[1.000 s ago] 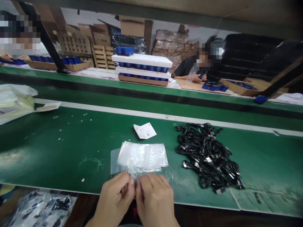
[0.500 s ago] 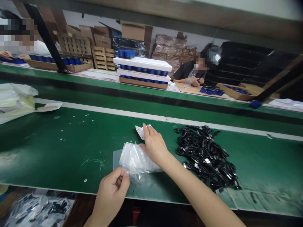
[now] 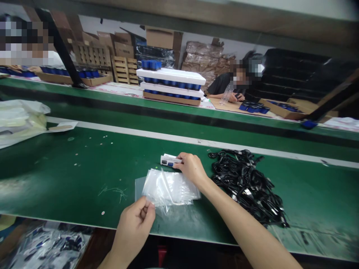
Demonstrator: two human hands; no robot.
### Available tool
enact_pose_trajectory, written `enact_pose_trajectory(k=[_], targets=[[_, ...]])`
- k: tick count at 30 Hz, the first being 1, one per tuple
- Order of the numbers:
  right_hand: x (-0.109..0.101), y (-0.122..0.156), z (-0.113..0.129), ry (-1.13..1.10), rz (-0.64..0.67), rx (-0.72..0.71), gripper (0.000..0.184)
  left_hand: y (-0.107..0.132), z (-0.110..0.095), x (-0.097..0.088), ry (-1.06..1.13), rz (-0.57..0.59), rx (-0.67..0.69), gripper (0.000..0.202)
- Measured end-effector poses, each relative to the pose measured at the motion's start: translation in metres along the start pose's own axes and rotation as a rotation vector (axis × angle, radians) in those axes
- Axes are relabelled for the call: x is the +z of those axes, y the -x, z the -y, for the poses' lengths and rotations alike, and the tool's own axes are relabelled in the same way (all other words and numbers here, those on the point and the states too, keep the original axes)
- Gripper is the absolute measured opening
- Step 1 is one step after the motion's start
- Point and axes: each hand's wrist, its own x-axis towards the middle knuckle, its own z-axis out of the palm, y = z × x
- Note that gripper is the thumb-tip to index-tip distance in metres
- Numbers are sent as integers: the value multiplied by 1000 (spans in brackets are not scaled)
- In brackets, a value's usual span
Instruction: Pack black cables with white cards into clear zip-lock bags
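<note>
My left hand (image 3: 134,228) pinches the near edge of a clear zip-top plastic bag (image 3: 171,188), which lies on other clear bags on the green workbench (image 3: 70,175). Beyond the bags, my right hand (image 3: 190,168) grips a small white printed card (image 3: 169,160) with a blue-and-black picture on it. My fingers cover part of the card. To the right of that hand lies a tangled heap of black cables (image 3: 246,183), not touching it.
A white plastic bag bundle (image 3: 19,121) lies at the bench's far left. Below the near edge, a bin of bagged items (image 3: 47,246) sits at the lower left. Across the far bench, a co-worker (image 3: 224,84) sits near foam trays of blue-capped items (image 3: 171,80).
My right hand has left the bag, reached forward and picked up the white card from the bench. My left hand keeps its pinch on the bag, which has lifted slightly.
</note>
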Motion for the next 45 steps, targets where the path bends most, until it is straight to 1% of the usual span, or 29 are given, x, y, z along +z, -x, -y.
enact_pose_trajectory(k=[5,8,12,14,17,21,23,26,30,32,33,35,37,38,40,42,43,45], targets=[[-2,-5,-3,-116,-33,68,23,0,-1,0,-5,-23,19,29],[-4,-11,-3,-243,46,70,27,1,-2,1,-9,-33,28,28],[-8,-20,-1,-415,177,76,49,1,-2,1,-12,-31,40,29],[-8,-24,1,-445,212,96,55,2,-2,1,-14,-28,42,29],[-7,-29,6,-440,226,125,60,2,-2,1,-16,-26,36,28],[-2,-32,9,-438,253,123,74,3,-2,0,-6,-27,20,28],[-1,-33,9,-458,273,111,72,3,-3,0,6,-31,11,28],[0,-34,5,-515,301,96,61,3,-4,0,35,-38,-7,27],[0,-37,-2,-578,333,65,29,3,-5,0,101,-44,-51,24],[-3,-37,-4,-578,293,62,20,2,-5,-1,155,-42,-84,23],[-6,-34,-4,-573,241,62,19,1,-5,-1,186,-40,-102,23],[-13,-20,-3,-559,74,51,20,-2,-5,-3,254,-38,-143,23],[-21,6,3,-549,-102,11,20,-7,-5,-6,328,-34,-191,25],[-23,23,8,-550,-160,-26,18,-10,-7,-7,363,-34,-215,26],[-22,61,18,-572,-190,-129,18,-14,-11,-9,451,-55,-270,30],[-12,93,28,-591,-176,-371,15,-17,-18,-10,525,-96,-307,31],[-5,105,32,-574,-167,-424,16,-17,-21,-10,546,-115,-311,30],[12,119,39,-512,-218,-452,20,-17,-25,-9,534,-150,-283,28]])
